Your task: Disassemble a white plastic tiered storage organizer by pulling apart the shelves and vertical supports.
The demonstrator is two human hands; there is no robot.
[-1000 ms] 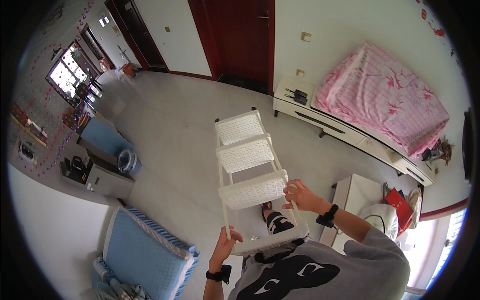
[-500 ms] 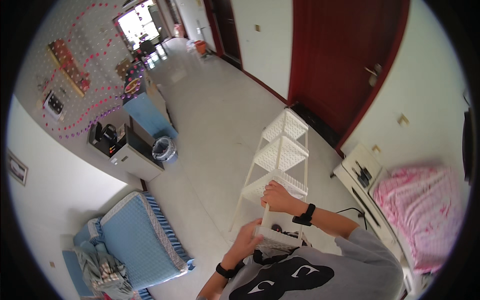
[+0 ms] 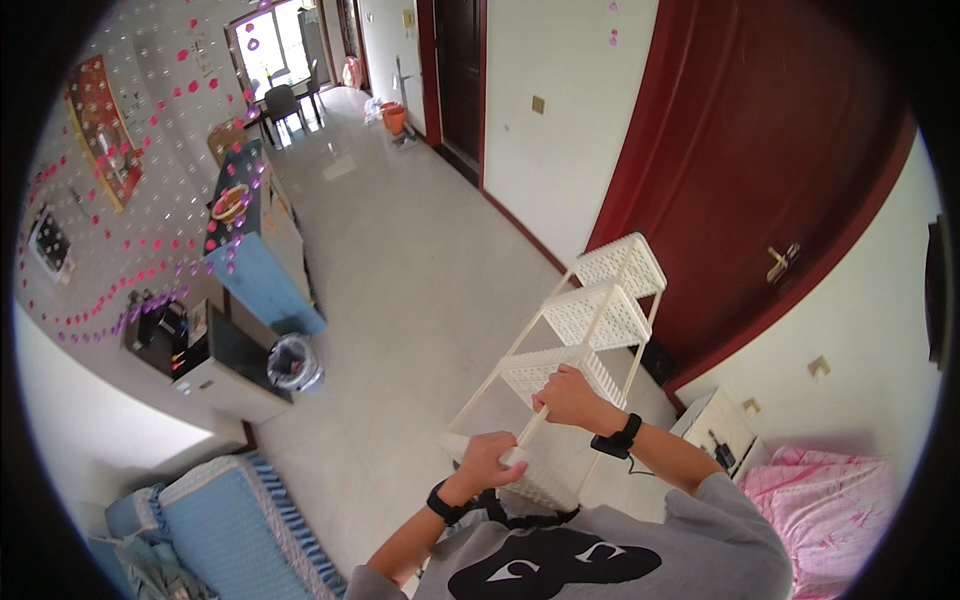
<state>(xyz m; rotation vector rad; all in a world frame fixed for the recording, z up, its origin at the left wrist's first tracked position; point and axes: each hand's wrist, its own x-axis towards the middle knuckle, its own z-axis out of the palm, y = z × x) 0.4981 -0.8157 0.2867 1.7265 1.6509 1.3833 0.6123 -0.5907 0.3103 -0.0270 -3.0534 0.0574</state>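
This is a home: a bed with a pink cover (image 3: 835, 500), a blue-cushioned sofa (image 3: 215, 520), dark red doors (image 3: 800, 150), a tiled floor (image 3: 400, 260) and a bead curtain (image 3: 130, 200) toward a dining area.

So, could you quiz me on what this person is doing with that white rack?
1. True or false: both hands grip the white shelf rack.
2. How many basket tiers can be seen on the rack? A) two B) four C) six
3. Fill in: the door behind the rack is dark ____.

Key:
1. True: the left hand holds the near end and the right hand grips a side rail.
2. B
3. red, the red door.
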